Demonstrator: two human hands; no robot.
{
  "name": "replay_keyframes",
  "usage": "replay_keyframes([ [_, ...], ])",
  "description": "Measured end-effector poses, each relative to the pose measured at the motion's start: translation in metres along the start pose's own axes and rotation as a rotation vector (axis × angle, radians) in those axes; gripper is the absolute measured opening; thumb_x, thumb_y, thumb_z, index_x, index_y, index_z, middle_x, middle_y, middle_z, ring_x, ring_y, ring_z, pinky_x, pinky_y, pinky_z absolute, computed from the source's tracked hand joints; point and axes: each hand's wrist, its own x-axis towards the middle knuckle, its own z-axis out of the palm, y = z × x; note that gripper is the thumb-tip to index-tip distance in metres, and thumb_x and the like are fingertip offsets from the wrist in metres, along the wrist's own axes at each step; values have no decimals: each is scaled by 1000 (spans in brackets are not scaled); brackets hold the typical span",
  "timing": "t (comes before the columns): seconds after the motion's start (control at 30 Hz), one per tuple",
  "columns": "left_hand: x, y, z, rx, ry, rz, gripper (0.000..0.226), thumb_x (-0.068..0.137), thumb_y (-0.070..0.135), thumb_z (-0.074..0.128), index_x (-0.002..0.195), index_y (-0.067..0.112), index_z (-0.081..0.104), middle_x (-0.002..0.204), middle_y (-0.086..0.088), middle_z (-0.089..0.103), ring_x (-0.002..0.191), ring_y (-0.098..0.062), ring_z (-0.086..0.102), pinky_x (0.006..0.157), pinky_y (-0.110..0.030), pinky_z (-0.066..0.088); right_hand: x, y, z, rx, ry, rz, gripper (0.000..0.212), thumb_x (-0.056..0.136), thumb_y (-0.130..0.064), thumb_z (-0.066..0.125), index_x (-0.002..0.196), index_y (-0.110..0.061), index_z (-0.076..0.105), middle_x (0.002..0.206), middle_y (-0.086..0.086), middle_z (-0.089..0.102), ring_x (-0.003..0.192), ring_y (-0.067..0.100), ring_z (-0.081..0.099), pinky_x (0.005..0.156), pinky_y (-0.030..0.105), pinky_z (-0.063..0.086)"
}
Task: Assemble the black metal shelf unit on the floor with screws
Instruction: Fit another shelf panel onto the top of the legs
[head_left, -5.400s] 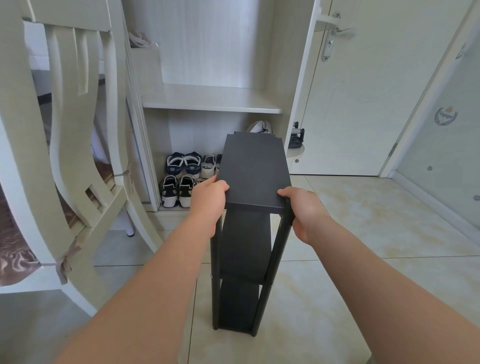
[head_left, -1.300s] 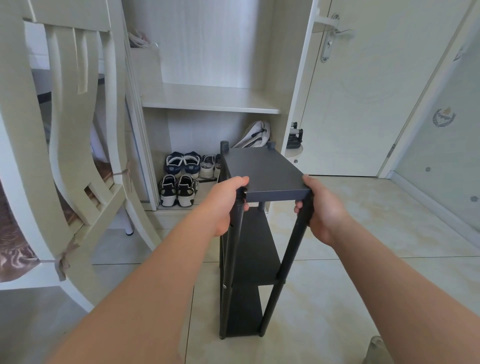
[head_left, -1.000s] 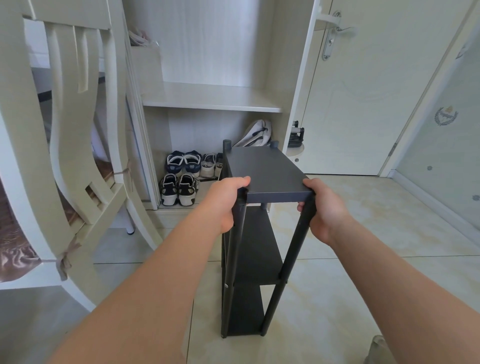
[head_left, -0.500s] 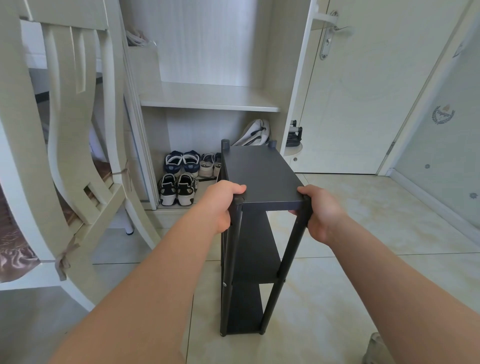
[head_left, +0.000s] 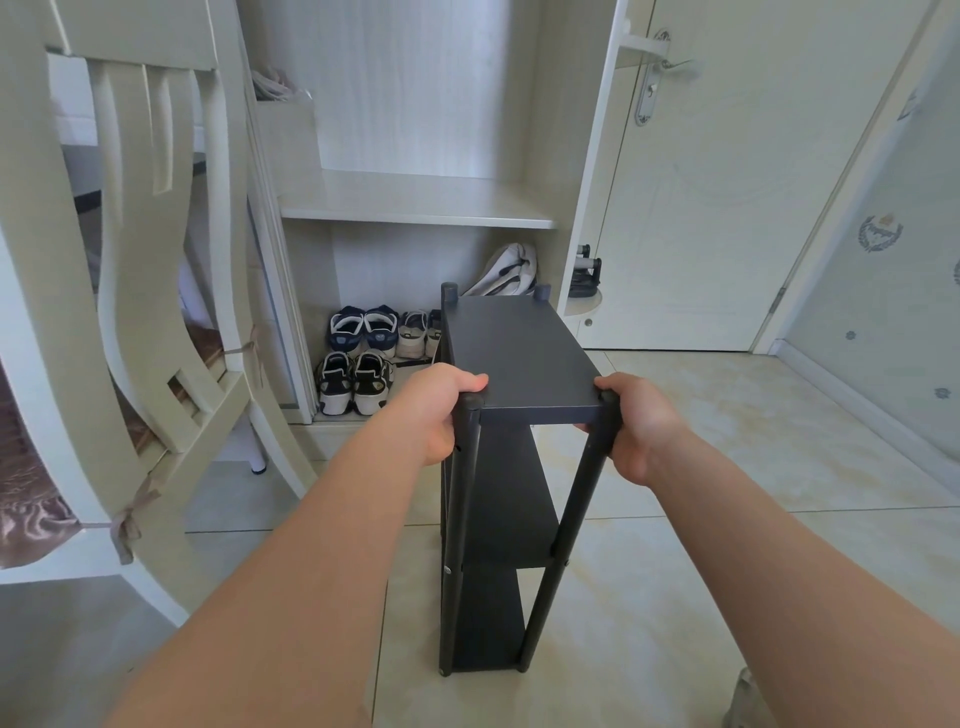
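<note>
1. Chair: cream wood, at 9 o'clock from the shelf unit, well apart from it. A brown satin cushion is tied to its seat with ribbon.

2. Wardrobe: open, at 11 to 12 o'clock. On its floor stand a dark blue pair of shoes and, in front of it, a black-and-white pair. A white bag leans in the back corner, behind the unit's far posts.

3. Left hand: clamped on the top of the near left post. The fingers wrap around the post and the thumb lies flat on the top panel.

4. Black metal shelf unit: centre of view, upright on the tiled floor, just in front of the wardrobe. It has three tiers on four round posts. One screw head shows on the near left post at the middle tier (a second shows on the near right post at the same level).

5. Right hand: clamped on the top of the near right post. The fingers curl around the post below the top panel and the thumb tip sits at the panel corner.

6. Door: closed, at 1 o'clock, with a metal lever handle.

7. Wall emblem: a wreath crest at 2 o'clock. Any lettering in it is too small to read.
</note>
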Motion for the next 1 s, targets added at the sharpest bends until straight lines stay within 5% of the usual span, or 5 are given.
replay_keyframes([
  [0.1,1,-1,-1,-1,-5,10,30,94,6,60,124,2,63,118,-13,72,105,-31,68,97,-44,54,-1,-1,1,-4,4,-4,10,98,-17,54,92,-12,60,85,5,67,68,21,63,86,33,54],
  [0.3,-2,-11,1,-8,-9,49,21,96,15,60,116,10,63,98,-4,71,82,-20,66,59,-29,52,0,1,0,20,14,-1,10,97,-18,55,89,-13,59,82,4,66,66,20,62,75,29,54],
  [0.5,3,-10,-2,-56,-28,12,31,91,10,64,121,7,66,116,-11,73,111,-31,68,103,-47,51,1,-1,0,59,24,7,16,98,-12,53,82,-11,55,79,4,60,63,19,59,71,29,52],
  [0.87,2,-10,1,-60,7,19,35,85,11,70,119,8,66,117,-12,72,110,-32,68,101,-49,53,1,0,2,50,52,11,15,97,-13,53,82,-12,55,83,5,60,68,20,58,73,30,51],
  [1.0,2,-15,3,-34,16,25,57,64,23,74,119,11,66,121,-9,70,113,-31,65,105,-48,48,0,3,1,40,74,8,18,96,-16,52,78,-14,52,74,2,56,65,18,52,76,31,43],
])
